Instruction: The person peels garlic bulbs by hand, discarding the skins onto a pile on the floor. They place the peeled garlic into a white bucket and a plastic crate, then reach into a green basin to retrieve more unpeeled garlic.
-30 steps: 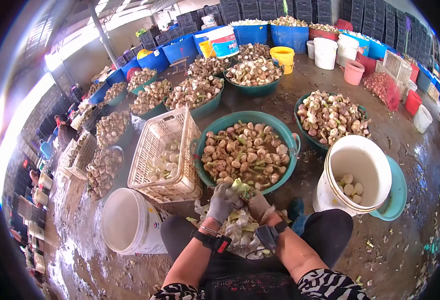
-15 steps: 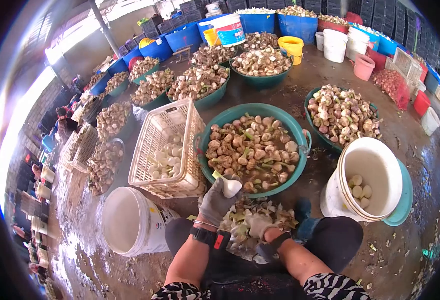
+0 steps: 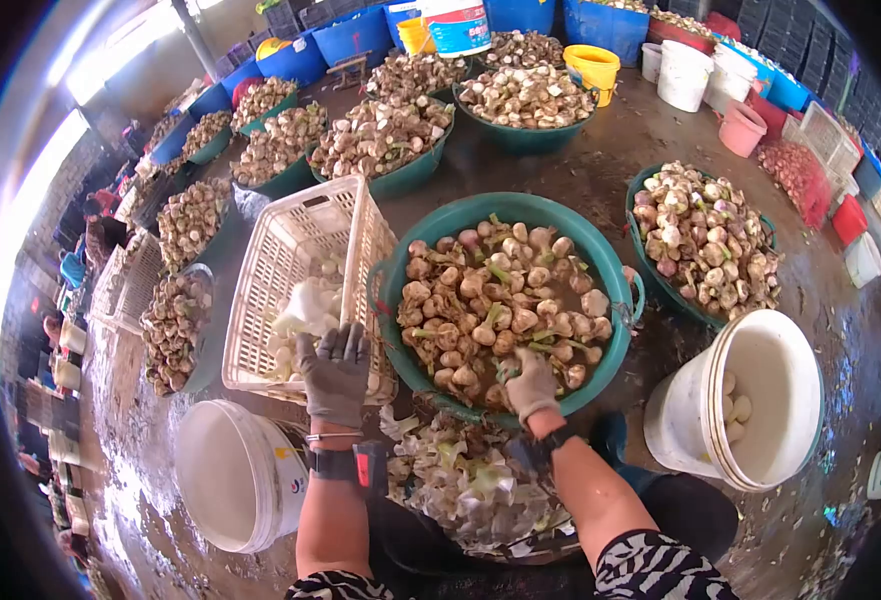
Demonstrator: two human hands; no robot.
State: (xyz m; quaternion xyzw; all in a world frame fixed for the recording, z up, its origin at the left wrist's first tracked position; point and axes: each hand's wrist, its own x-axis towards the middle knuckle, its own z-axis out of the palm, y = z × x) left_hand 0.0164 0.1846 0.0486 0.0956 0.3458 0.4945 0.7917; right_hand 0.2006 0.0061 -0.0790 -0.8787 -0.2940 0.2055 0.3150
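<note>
My left hand (image 3: 336, 374), in a grey glove, is open at the near rim of a white plastic crate (image 3: 241, 335), fingers apart. Just beyond its fingertips is a blurred peeled garlic bulb (image 3: 310, 305), above other white bulbs in the crate. My right hand (image 3: 529, 387), also gloved, reaches into the near side of a green basin (image 3: 600, 232) of unpeeled garlic in brownish water. Its fingers are closed around a garlic bulb with a green stem (image 3: 507, 371), mostly hidden by the glove. A pile of garlic peelings (image 3: 460, 475) lies between my knees.
An upright white bucket (image 3: 682, 420) with peeled bulbs stands at right, another white bucket (image 3: 222, 480) at left. A second basin heaped with garlic (image 3: 705, 235) sits right of the green one. More garlic basins, a yellow bucket (image 3: 592, 70) and blue tubs stand behind.
My left hand has moved left to the crate and let go of the peeled garlic bulb. My right hand has gone from the peelings up into the basin. The view has shifted slightly.
</note>
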